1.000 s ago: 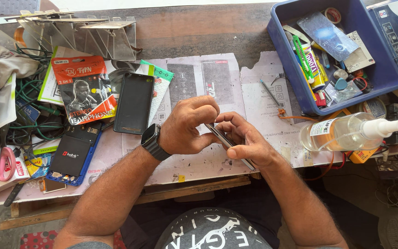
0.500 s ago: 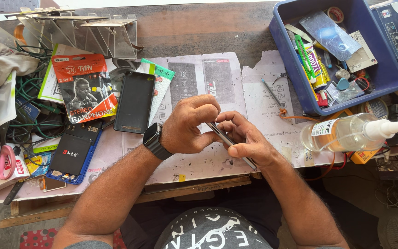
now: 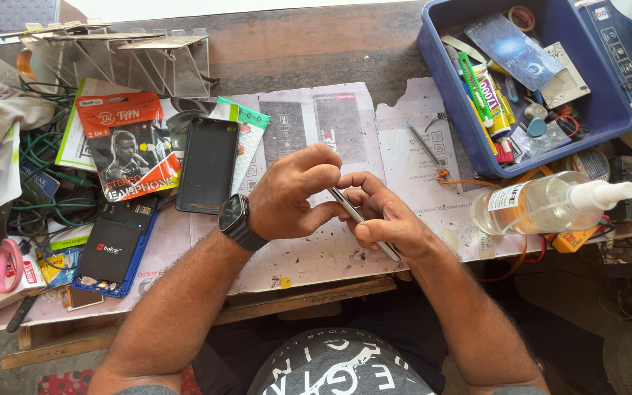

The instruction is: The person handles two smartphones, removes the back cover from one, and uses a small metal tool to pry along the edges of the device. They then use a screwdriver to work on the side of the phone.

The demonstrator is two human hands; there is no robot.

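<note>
Both hands pinch thin phone (image 3: 363,223) edge-on above bench | L hand (image 3: 294,194) fingertips on top edge, R hand (image 3: 389,223) cradles it | risk: slim edge slips, phone drops onto paper mat (image 3: 316,249) by bottle (image 3: 543,205).

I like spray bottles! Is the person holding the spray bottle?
No, the spray bottle lies on the table while both the left hand and right hand hold a thin phone.

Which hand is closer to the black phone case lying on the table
Left. The left hand sits just right of the black phone case, not touching it. The right hand is farther right, beyond the left hand.
</note>
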